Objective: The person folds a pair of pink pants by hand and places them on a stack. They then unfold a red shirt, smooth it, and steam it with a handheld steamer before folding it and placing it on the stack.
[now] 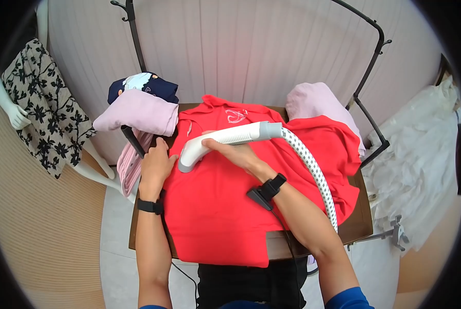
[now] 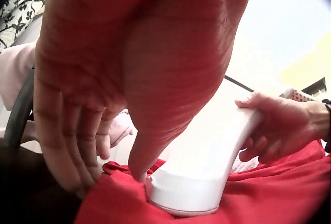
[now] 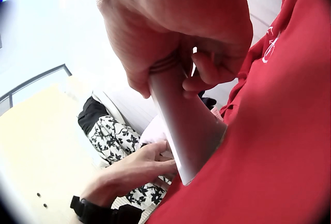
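Note:
A red garment [image 1: 215, 201] with a small white print near its top lies spread over a dark brown board [image 1: 361, 226]. My right hand [image 1: 235, 154] grips the handle of a white garment steamer [image 1: 225, 136]. In the right wrist view the steamer head [image 3: 194, 141] is down on the red cloth, the fingers curled round the part above it. My left hand [image 1: 157, 164] rests at the garment's left edge, just left of the steamer head. In the left wrist view its fingers [image 2: 75, 136] reach down loosely and the thumb tip is at the cloth beside the head.
A speckled hose [image 1: 312, 167] runs from the steamer over the garment's right side. Folded pink cloth [image 1: 140, 110] and a navy bundle [image 1: 163, 88] lie back left, more pink cloth [image 1: 318, 100] back right. A black rack frame [image 1: 379, 41] rises behind; a mannequin's floral skirt [image 1: 45, 103] hangs left.

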{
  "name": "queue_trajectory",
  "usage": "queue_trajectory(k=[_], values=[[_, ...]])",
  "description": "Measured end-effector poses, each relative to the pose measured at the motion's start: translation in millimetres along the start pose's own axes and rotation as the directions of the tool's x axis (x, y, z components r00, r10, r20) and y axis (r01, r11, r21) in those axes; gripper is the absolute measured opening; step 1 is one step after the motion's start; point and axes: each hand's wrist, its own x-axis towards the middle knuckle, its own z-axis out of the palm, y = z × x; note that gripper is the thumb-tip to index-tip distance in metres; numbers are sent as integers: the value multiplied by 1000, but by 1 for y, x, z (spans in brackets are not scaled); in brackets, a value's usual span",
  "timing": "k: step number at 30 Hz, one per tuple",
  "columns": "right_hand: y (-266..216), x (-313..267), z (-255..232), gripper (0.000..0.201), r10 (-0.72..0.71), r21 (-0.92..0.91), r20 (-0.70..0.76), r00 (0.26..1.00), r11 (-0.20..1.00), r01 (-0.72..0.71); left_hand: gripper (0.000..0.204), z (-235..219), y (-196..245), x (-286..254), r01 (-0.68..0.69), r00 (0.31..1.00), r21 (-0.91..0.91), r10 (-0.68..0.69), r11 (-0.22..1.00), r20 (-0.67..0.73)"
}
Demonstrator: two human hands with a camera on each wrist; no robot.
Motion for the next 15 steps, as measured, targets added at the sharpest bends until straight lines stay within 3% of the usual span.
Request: queue_trajectory(k=[2,7,10,15], values=[[1,2,7,40,-25,21,33,999,999,24,29,-3,-2,-1,9,1000,41,-9,999,-4],[2,4,8,40,-52,18,57,997,999,51,6,-5,-15,2,-8,989,-43,14,999,145],[-2,0,-14,41,-24,-63,62,998,998,28,14,-2,-20,1,19,997,-39,-16,999,79],[-12,-21,-67,37,44,-136,26,999,990,-40,16,-8,-21,2,81,989,2,-80,997,126]])
